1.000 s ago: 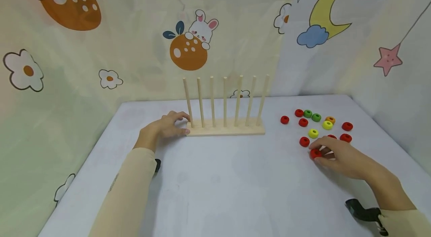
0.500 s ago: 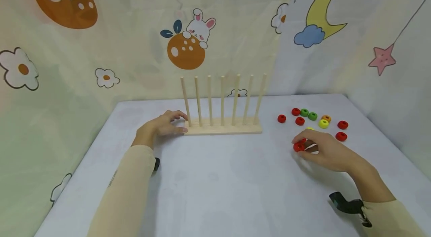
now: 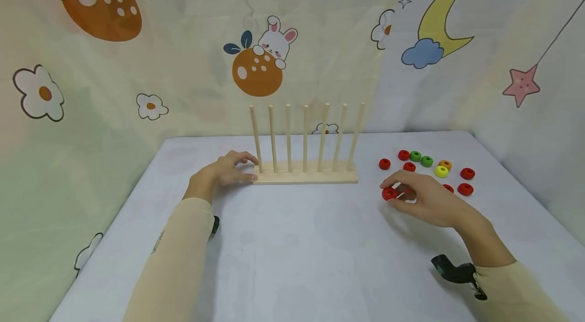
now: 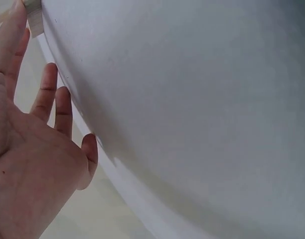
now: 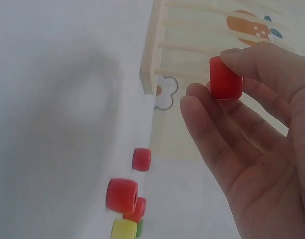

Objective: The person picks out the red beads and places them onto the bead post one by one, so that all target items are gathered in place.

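A wooden peg rack (image 3: 306, 176) with a row of upright bare pegs stands toward the back of the white table. My left hand (image 3: 225, 169) holds the left end of its base, thumb at the front edge and index finger by the outermost peg. In the left wrist view the other fingers of that hand (image 4: 35, 144) are loosely spread. Right of the rack, my right hand (image 3: 427, 199) pinches a red bead (image 3: 389, 194) between thumb and fingertips. The right wrist view shows this bead (image 5: 226, 82) raised over the tabletop.
Beyond and beside my right hand lie loose beads: several red ones (image 3: 467, 173), two green ones (image 3: 426, 161), an orange one (image 3: 445, 164) and a yellow one (image 3: 441, 171). A patterned cloth (image 3: 196, 58) hangs behind the table's back edge.
My right hand has carried the red bead left and slightly away from me, toward the rack. My left hand has stayed at the rack's end.
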The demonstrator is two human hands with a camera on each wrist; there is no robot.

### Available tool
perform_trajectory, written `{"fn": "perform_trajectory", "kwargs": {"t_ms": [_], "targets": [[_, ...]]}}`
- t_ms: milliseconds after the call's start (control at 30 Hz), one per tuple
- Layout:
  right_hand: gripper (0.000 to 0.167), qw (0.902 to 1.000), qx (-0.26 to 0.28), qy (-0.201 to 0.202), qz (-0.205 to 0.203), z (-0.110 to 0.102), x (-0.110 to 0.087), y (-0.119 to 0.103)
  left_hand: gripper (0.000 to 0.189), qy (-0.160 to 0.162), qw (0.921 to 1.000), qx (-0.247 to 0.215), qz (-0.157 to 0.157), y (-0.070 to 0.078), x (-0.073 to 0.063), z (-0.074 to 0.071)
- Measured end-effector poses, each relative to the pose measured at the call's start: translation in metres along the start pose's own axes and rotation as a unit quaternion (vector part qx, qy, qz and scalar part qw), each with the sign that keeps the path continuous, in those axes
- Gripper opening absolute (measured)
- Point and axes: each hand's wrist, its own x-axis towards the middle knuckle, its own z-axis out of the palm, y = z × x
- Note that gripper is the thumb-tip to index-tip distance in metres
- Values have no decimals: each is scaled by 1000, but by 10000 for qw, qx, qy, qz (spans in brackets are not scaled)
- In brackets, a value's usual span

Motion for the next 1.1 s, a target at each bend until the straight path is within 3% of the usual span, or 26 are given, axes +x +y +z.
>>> {"fn": "perform_trajectory", "kwargs": {"t_ms": [367, 567, 800, 1100], "targets": [[32, 9987, 464, 88, -171, 9, 36, -4, 50, -109, 9996, 88, -227, -4, -3, -5], [33, 9975, 605, 223, -280, 7, 46, -13, 57, -200, 9997, 156, -74, 0, -1, -4], [30, 9960, 775, 86, -437, 10, 69, -26, 56, -331, 9985, 390, -212, -1, -4, -5], [30, 9919, 975, 201, -784, 6, 86, -38, 51, -303, 9989, 341, -106, 3, 3, -3]]}}
